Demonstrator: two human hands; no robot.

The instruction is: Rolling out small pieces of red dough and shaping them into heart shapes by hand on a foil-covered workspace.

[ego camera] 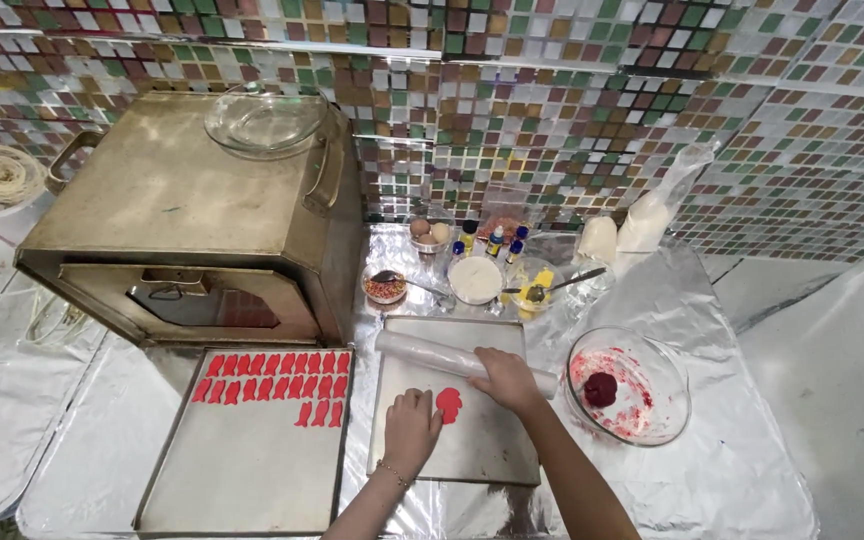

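Note:
My right hand (508,379) grips a plastic-wrapped rolling pin (432,352) that lies across the far part of a metal board (482,450). My left hand (411,428) rests on the board, fingers together, just left of a small flat piece of red dough (448,403). It holds nothing that I can see. A baking tray (242,480) to the left carries several rows of small red dough shapes (277,377). A glass bowl (652,410) at the right holds a ball of red dough (600,389).
A metal box oven (182,220) with a glass bowl (265,121) on top stands at the back left. Behind the board are small bowls, eggs (429,231), little bottles and bags of white powder (642,222). Foil covers the table; tiled wall behind.

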